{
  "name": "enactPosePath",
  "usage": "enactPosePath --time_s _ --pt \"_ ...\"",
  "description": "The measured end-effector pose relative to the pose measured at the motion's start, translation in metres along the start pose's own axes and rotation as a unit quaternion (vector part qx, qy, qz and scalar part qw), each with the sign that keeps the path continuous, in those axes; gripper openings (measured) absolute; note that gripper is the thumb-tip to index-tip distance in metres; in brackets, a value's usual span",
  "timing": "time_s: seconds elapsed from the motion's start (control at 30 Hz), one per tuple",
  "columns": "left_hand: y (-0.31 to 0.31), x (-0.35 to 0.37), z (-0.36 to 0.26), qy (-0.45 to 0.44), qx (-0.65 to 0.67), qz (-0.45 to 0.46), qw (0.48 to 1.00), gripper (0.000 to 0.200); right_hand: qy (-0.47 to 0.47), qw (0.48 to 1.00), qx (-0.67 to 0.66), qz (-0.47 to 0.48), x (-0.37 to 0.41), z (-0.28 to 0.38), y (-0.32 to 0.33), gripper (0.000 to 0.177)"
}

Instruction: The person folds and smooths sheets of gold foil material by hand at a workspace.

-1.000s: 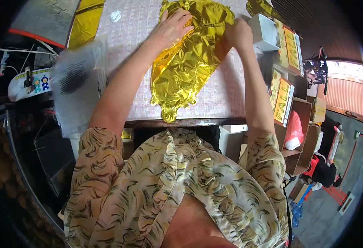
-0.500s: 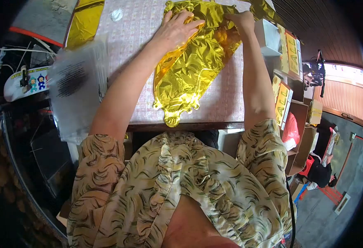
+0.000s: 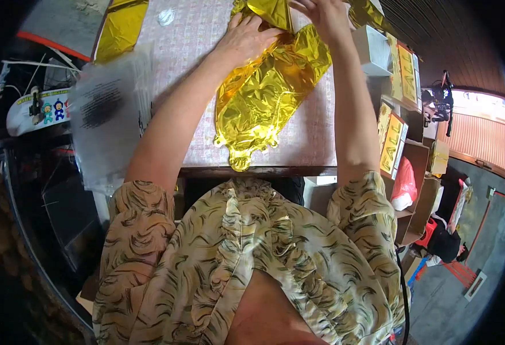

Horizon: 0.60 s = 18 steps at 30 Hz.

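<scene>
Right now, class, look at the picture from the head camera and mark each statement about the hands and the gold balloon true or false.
1. The gold foil balloon lies on the cloth-covered table. True.
2. The left hand rests on the balloon. True.
3. The right hand holds the white box. False: it is at the balloon's folded-up top end, and the box stands apart to its right.
4. The balloon is fully blown up. False: it is flat and crinkled.
5. A pile of clear plastic bags lies left of the left arm. True.
</scene>
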State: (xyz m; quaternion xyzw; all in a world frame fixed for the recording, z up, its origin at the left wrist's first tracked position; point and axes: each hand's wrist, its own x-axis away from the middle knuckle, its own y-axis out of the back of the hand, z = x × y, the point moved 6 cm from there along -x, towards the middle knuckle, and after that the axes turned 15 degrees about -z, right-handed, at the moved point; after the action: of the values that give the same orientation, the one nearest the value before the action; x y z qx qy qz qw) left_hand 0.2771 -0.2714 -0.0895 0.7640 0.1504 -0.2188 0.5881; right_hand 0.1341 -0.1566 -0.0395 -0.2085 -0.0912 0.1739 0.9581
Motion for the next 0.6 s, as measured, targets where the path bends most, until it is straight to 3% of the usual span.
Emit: enactPosePath --time_s 0.03,0.07,0.1,0.13,0.2,0.23,0.3,0.5,0.6 --pt "0.0 0.0 0.001 0.001 0.002 0.007 1.0 0.039 0.136 0.982 0.13 -0.023 0.004 -0.003 0.019 0.024" --pt "-0.001 0.002 0.002 0.003 0.003 0.007 1.0 0.039 0.268 0.928 0.255 -0.047 0.012 -0.003 0.032 0.021" --pt "-0.004 0.002 0.001 0.004 0.01 0.007 1.0 0.039 0.315 0.83 0.457 -0.051 0.03 -0.005 0.037 0.034" --pt "-0.004 0.001 0.002 0.005 0.016 0.006 1.0 0.039 0.257 0.823 0.5 -0.082 0.022 -0.026 0.064 0.036" --pt "-0.003 0.0 0.003 0.012 0.015 0.019 1.0 0.039 0.355 0.695 0.612 -0.126 0.052 -0.026 0.057 0.039" --pt "-0.007 0.001 0.005 0.02 0.014 0.034 0.999 0.04 0.355 0.696 0.612 -0.125 0.06 -0.029 0.056 0.039" --pt "-0.009 0.002 0.004 0.015 0.013 0.016 1.0 0.04 0.39 0.642 0.65 -0.113 0.073 -0.032 0.048 0.038" --pt "-0.007 0.002 0.005 0.002 0.016 -0.025 1.0 0.039 0.37 0.695 0.611 -0.083 0.077 -0.041 0.04 0.045" --pt "-0.005 0.002 0.005 0.004 0.018 -0.011 1.0 0.039 0.375 0.656 0.65 -0.082 0.079 -0.044 0.037 0.044"
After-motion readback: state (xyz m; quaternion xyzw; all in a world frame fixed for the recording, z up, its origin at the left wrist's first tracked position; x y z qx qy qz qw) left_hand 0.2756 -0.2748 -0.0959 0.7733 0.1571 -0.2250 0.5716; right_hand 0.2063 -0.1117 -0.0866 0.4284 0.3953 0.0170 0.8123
